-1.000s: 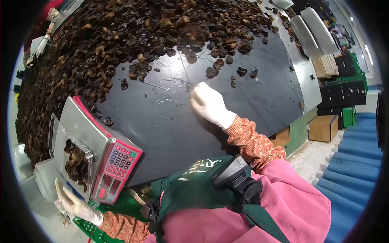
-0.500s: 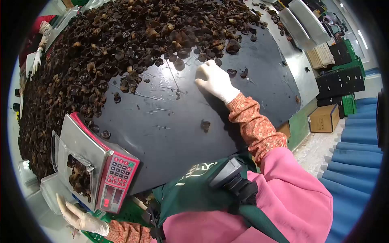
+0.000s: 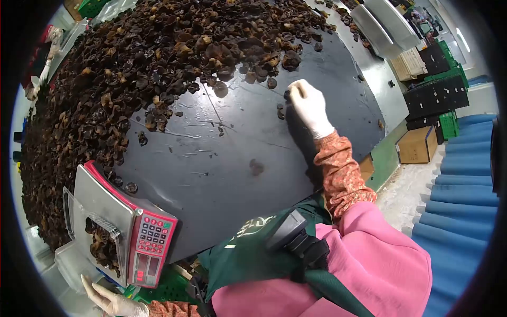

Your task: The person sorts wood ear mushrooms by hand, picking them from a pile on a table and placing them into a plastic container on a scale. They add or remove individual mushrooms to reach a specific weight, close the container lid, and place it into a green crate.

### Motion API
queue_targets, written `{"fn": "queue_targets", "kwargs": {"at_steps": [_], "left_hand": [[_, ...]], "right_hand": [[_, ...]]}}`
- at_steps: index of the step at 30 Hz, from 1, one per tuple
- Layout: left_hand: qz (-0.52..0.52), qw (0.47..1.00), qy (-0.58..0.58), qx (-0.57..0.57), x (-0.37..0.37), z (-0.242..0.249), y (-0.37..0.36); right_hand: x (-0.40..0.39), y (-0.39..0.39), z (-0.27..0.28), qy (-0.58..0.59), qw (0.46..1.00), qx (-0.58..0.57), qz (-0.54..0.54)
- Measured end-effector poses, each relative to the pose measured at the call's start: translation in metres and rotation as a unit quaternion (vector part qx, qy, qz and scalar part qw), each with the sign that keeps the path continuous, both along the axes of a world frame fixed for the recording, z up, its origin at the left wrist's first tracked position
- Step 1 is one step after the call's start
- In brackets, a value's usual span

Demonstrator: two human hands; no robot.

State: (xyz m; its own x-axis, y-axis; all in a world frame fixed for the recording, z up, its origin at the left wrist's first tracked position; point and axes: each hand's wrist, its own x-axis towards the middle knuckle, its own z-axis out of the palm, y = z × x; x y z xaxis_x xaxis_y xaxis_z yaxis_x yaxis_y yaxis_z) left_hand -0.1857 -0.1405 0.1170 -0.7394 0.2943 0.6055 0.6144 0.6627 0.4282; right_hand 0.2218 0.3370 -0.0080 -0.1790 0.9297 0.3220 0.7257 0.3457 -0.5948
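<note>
My right hand [image 3: 310,108], in a white glove, is over the dark tabletop [image 3: 211,174] with its fingers closed. A small dark piece of wood ear mushroom [image 3: 287,95] shows at its fingertips. Two small pieces [image 3: 280,111] lie just left of that hand. At the lower left my left hand [image 3: 112,302], also gloved, has its fingers apart beside the red and grey digital scale [image 3: 103,193]. A clear plastic box [image 3: 122,248] holding wood ear mushrooms [image 3: 103,248] rests on the scale, its lid hinged open.
A large heap of wood ear mushrooms [image 3: 153,58] covers the far and left parts of the table. Stacked clear containers [image 3: 71,264] stand left of the scale. At the right are white bins [image 3: 377,31], dark crates [image 3: 435,100] and a cardboard box [image 3: 417,145]. Another person's arm [image 3: 47,53] reaches in at the upper left.
My right hand has moved right and slightly down, away from the edge of the heap, to a loose mushroom piece. My left hand has dropped slightly. The view has shifted a little.
</note>
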Motion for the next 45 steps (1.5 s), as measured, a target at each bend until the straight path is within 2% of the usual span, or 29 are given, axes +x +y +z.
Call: {"fn": "queue_targets", "kwargs": {"at_steps": [1, 4, 6, 8, 10, 13, 15, 18, 21, 25, 30, 31, 32, 36, 38, 39, 40, 41, 42, 43, 44, 45], "left_hand": [[-0.001, 1.0, -0.001, 0.002, -0.002, -0.001, -0.001], [0.012, 1.0, 0.006, -0.018, -0.002, -0.001, -0.002], [-0.008, 0.998, 0.04, -0.05, -0.005, 0.0, 0.0], [-0.023, 0.999, 0.024, -0.031, -0.003, 0.0, 0.005], [-0.029, 0.999, 0.02, -0.015, -0.002, 0.002, 0.006], [-0.013, 0.999, 0.029, -0.017, 0.001, 0.004, 0.006], [0.013, 0.998, 0.04, -0.044, 0.003, 0.006, 0.003], [0.002, 1.0, 0.015, 0.0, 0.003, 0.001, 0.004], [-0.004, 0.999, 0.043, -0.025, 0.004, 0.001, 0.002], [0.018, 0.993, 0.089, -0.081, 0.006, 0.0, -0.005], [0.054, 0.986, 0.105, -0.119, 0.003, -0.001, -0.014], [0.048, 0.998, 0.005, 0.03, 0.015, -0.002, 0.003], [0.048, 0.998, 0.029, -0.023, 0.015, 0.002, 0.001], [0.034, 0.997, -0.025, 0.069, 0.021, -0.008, -0.016], [0.039, 0.988, -0.064, 0.136, 0.025, -0.011, -0.028], [0.045, 0.984, -0.072, 0.154, 0.025, -0.013, -0.035], [0.051, 0.981, -0.078, 0.17, 0.024, -0.017, -0.041], [0.068, 0.973, -0.096, 0.2, 0.022, -0.021, -0.046], [0.071, 0.977, -0.102, 0.172, 0.022, -0.022, -0.045], [0.084, 0.981, -0.102, 0.142, 0.023, -0.02, -0.038], [0.106, 0.984, -0.095, 0.108, 0.024, -0.017, -0.034], [0.085, 0.987, -0.079, 0.116, 0.024, -0.017, -0.032]], "right_hand": [[0.014, 0.006, 0.001, -0.011, 0.999, -0.03, -0.025], [0.031, 0.015, 0.006, -0.064, 0.997, -0.05, 0.013], [0.023, 0.01, 0.007, -0.13, 0.99, -0.045, 0.044], [0.017, 0.015, -0.012, -0.2, 0.977, -0.028, 0.064], [0.003, 0.02, -0.011, -0.22, 0.974, -0.045, 0.044], [-0.02, 0.02, -0.001, -0.136, 0.989, -0.041, 0.049], [-0.03, 0.025, -0.002, -0.16, 0.986, -0.014, 0.042], [-0.042, 0.032, -0.002, -0.231, 0.972, -0.013, 0.032], [-0.047, 0.047, -0.016, -0.265, 0.964, 0.02, 0.019], [-0.051, 0.045, -0.018, -0.171, 0.983, 0.055, 0.047], [-0.073, 0.051, -0.016, -0.256, 0.966, -0.01, 0.038], [-0.074, 0.054, -0.005, -0.272, 0.961, -0.025, 0.029], [-0.077, 0.058, 0.0, -0.288, 0.956, -0.04, 0.028], [-0.08, 0.071, -0.016, -0.315, 0.947, 0.019, 0.052], [-0.083, 0.042, 0.01, -0.28, 0.959, -0.039, 0.035], [-0.083, 0.03, 0.016, -0.223, 0.972, -0.055, 0.059], [-0.08, 0.028, 0.005, -0.149, 0.98, -0.001, 0.132], [-0.081, 0.025, 0.006, -0.099, 0.976, -0.103, 0.163], [-0.097, 0.012, 0.02, -0.046, 0.957, -0.207, 0.2], [-0.119, -0.01, 0.042, -0.021, 0.941, -0.256, 0.221], [-0.139, -0.026, 0.047, -0.003, 0.936, -0.215, 0.279], [-0.164, -0.05, 0.06, 0.008, 0.921, -0.198, 0.334]]}}
